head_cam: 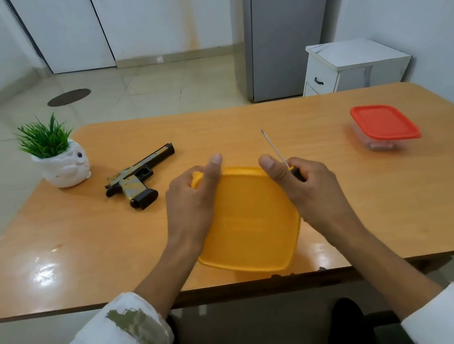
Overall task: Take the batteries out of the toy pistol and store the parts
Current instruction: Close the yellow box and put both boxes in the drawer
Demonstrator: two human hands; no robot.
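A square yellow-lidded container (pixel 251 221) sits on the table right in front of me. My left hand (pixel 192 203) grips its far left corner, thumb up over the lid's edge. My right hand (pixel 300 184) rests at the far right corner and holds a thin screwdriver (pixel 275 149) whose black and yellow handle is in my fingers and whose shaft points away from me. The toy pistol (pixel 140 175), black with gold markings, lies on its side to the left, apart from both hands.
A white pot with a green plant (pixel 58 160) stands at the table's left edge. A clear box with a red lid (pixel 384 125) sits at the far right. The wooden table (pixel 83 235) ends just before my lap. A white cabinet (pixel 351 65) stands behind.
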